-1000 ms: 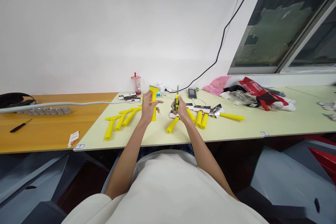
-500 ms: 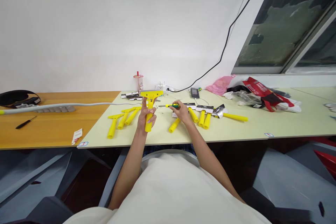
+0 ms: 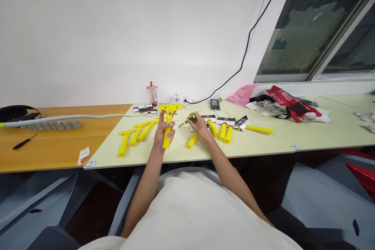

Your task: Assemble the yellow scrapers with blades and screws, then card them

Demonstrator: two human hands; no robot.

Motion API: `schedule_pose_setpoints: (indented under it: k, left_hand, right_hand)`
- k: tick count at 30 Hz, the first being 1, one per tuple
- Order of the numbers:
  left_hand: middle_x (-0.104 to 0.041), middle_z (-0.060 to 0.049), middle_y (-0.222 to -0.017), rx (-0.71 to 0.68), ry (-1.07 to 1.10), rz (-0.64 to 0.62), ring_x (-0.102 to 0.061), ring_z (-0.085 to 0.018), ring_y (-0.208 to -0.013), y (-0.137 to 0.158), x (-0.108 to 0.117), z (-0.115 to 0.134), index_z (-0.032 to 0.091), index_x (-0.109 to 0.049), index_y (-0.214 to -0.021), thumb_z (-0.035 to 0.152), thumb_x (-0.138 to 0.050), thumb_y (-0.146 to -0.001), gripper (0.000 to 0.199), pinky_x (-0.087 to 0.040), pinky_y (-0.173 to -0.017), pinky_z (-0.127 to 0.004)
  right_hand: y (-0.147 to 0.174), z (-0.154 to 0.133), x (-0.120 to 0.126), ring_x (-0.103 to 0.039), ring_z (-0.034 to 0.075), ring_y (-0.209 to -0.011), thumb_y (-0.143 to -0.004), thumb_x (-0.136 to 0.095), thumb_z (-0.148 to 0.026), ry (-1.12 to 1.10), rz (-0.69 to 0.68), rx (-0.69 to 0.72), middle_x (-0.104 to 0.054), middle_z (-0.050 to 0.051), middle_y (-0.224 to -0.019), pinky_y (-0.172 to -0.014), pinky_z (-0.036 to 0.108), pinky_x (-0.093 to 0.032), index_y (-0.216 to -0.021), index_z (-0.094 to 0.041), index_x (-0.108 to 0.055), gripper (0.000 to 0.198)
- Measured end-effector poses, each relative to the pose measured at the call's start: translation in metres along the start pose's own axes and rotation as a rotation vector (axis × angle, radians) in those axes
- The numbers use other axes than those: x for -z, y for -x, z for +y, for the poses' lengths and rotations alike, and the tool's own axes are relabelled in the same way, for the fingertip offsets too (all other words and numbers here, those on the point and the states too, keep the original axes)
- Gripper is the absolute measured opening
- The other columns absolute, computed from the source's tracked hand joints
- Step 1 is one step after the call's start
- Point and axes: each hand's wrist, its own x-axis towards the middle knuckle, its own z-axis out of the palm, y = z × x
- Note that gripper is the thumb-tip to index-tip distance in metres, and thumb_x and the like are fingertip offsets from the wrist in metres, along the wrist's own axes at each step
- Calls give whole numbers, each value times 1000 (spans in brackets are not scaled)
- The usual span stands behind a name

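Note:
My left hand (image 3: 159, 133) is wrapped round the handle of a yellow scraper (image 3: 168, 128), held upright above the table with its wide head at the top. To its right, my right hand (image 3: 200, 125) grips a green and yellow screwdriver (image 3: 191, 118). The screwdriver's thin shaft slants down to the left, its tip apart from the scraper. Several more yellow scrapers (image 3: 123, 143) lie left of my left hand. Around and beyond my right hand lie other yellow scrapers (image 3: 229, 134), their heads in black and white packaging (image 3: 226, 121).
A lidded cup (image 3: 152, 95) with a red straw stands by the wall. Behind my right hand is a small dark device (image 3: 215, 104) on a cable. Plastic bags and a red bag (image 3: 285, 99) are heaped at right. A black screwdriver (image 3: 24, 141) lies on the wooden table at left.
The screwdriver in my right hand has swung from nearly level to tip-down. The scraper's head has tipped a little, and the whole view has shifted slightly.

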Motion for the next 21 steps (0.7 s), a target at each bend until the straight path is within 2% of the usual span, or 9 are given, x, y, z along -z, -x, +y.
schedule_pose_setpoints:
  k: [5,21]
  left_hand:
    - [-44,-5,-173,-4,45,-42,-51,-3,-70,1,-2,0,50,-56,-154,10,-74,-78,88,-25,-39,-8]
    - [-44,-1,-175,16,21,1,-56,-1,-74,2,-5,-4,51,-58,-153,10,-75,-78,87,-29,-43,-8]
  right_hand:
    - [-1,2,-1,-75,25,-86,-85,-79,-68,-10,35,-4,-83,7,-104,-88,42,-61,-107,-28,-65,48]
    - [2,1,1,-77,25,-93,-89,-75,-68,-24,81,-6,-83,6,-105,-92,42,-62,-112,-29,-63,47]
